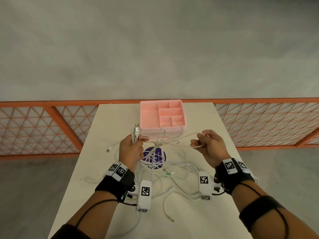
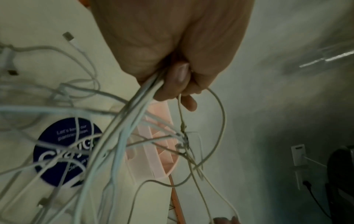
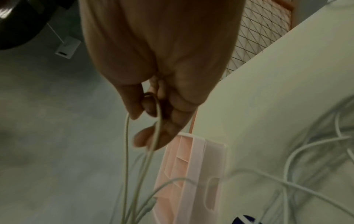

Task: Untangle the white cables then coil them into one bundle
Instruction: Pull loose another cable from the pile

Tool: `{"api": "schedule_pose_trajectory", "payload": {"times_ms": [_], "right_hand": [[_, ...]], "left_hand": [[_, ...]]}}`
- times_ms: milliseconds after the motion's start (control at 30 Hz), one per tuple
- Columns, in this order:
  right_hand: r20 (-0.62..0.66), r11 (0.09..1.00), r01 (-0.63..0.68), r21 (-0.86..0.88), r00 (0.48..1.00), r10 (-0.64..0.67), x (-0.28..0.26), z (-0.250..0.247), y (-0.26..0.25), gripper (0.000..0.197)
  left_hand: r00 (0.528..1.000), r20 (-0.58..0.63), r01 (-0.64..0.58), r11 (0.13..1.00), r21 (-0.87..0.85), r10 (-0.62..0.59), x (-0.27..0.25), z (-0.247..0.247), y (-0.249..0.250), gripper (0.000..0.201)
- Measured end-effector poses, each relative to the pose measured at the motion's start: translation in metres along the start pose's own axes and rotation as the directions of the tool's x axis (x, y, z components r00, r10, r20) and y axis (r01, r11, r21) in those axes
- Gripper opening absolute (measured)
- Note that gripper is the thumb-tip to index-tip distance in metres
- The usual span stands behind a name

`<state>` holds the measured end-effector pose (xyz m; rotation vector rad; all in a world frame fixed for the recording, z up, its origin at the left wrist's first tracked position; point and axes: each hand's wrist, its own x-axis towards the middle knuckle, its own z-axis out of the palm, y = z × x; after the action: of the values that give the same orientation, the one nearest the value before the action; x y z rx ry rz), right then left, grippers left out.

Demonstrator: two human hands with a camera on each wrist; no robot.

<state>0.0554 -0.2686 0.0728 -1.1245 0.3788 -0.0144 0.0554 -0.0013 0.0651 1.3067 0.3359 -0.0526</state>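
Observation:
Several white cables lie tangled across the white table, with a knot lifted in the air between my hands. My left hand grips a bunch of cable ends upright, their USB plugs sticking out above the fist; the left wrist view shows the strands running out under the curled fingers. My right hand is raised to the right and pinches a loop of one white cable, which the right wrist view shows passing between thumb and fingers.
A pink divided tray stands at the table's far end, just beyond the hands. A round dark blue sticker lies under the cables. Loose plugs rest left and near the front. An orange mesh fence borders the table.

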Motion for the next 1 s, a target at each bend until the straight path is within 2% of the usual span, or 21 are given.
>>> {"api": "schedule_pose_trajectory", "payload": {"times_ms": [33,100,167,267,333,433,500,533,633,700,767,833,900,967,1000], "right_hand": [[0.025,1.000,-0.019,0.014,1.000,0.018,-0.001,0.001,-0.002,0.019],[0.075,0.996,-0.035,-0.079,0.996,0.041,-0.003,0.005,-0.003,0.023],[0.131,0.977,-0.066,-0.204,0.987,0.095,-0.005,0.010,-0.001,0.041],[0.208,0.955,-0.155,-0.252,0.955,0.209,-0.008,0.017,-0.002,0.058],[0.251,0.950,-0.192,-0.247,0.934,0.254,-0.009,0.019,-0.004,0.063],[0.299,0.948,-0.232,-0.218,0.909,0.291,-0.012,0.022,-0.006,0.069],[0.316,0.951,-0.250,-0.181,0.901,0.297,-0.013,0.026,-0.007,0.070],[0.329,0.955,-0.252,-0.158,0.898,0.292,-0.014,0.027,-0.007,0.070],[0.382,0.969,-0.237,-0.070,0.891,0.245,-0.013,0.033,-0.007,0.069],[0.415,0.973,-0.229,-0.024,0.883,0.218,-0.012,0.036,-0.009,0.069],[0.425,0.977,-0.212,-0.002,0.884,0.193,-0.011,0.038,-0.010,0.067],[0.411,0.981,-0.194,0.000,0.894,0.177,-0.011,0.039,-0.013,0.064],[0.326,0.986,-0.147,-0.073,0.931,0.163,-0.010,0.038,-0.013,0.052],[0.144,0.962,-0.081,-0.260,0.982,0.122,-0.006,0.036,-0.009,0.028],[0.039,0.922,-0.063,-0.383,0.996,0.084,-0.004,0.033,-0.006,0.016]], "left_hand": [[1.000,0.026,-0.004,0.999,0.038,0.003,0.000,0.001,0.002,0.026],[0.995,0.101,-0.015,0.988,0.156,-0.001,-0.001,0.003,0.005,0.026],[0.983,0.181,-0.034,0.961,0.273,-0.016,0.000,0.006,0.006,0.020],[0.968,0.253,-0.110,0.915,0.388,0.009,0.001,0.011,0.006,0.007],[0.970,0.236,-0.148,0.902,0.406,0.053,0.004,0.009,0.005,0.013],[0.994,0.053,-0.112,0.923,0.367,0.100,0.012,0.003,-0.002,0.021],[0.996,-0.035,-0.066,0.926,0.373,0.085,0.015,0.002,-0.009,0.029],[0.998,-0.029,-0.038,0.924,0.381,0.053,0.014,0.003,-0.011,0.032],[0.991,0.091,0.054,0.922,0.383,-0.096,0.004,0.009,-0.017,0.040],[0.981,0.139,0.067,0.906,0.419,-0.136,0.001,0.011,-0.020,0.041],[0.979,0.145,0.068,0.896,0.438,-0.145,0.000,0.011,-0.021,0.032],[0.976,0.178,0.034,0.895,0.445,-0.126,-0.002,0.010,-0.019,0.040],[0.976,0.196,-0.002,0.898,0.440,-0.094,-0.004,0.010,-0.015,0.048],[0.985,0.162,-0.010,0.901,0.434,-0.067,-0.003,0.008,-0.013,0.046],[0.989,0.136,-0.006,0.903,0.429,-0.059,-0.002,0.008,-0.013,0.045]]}}
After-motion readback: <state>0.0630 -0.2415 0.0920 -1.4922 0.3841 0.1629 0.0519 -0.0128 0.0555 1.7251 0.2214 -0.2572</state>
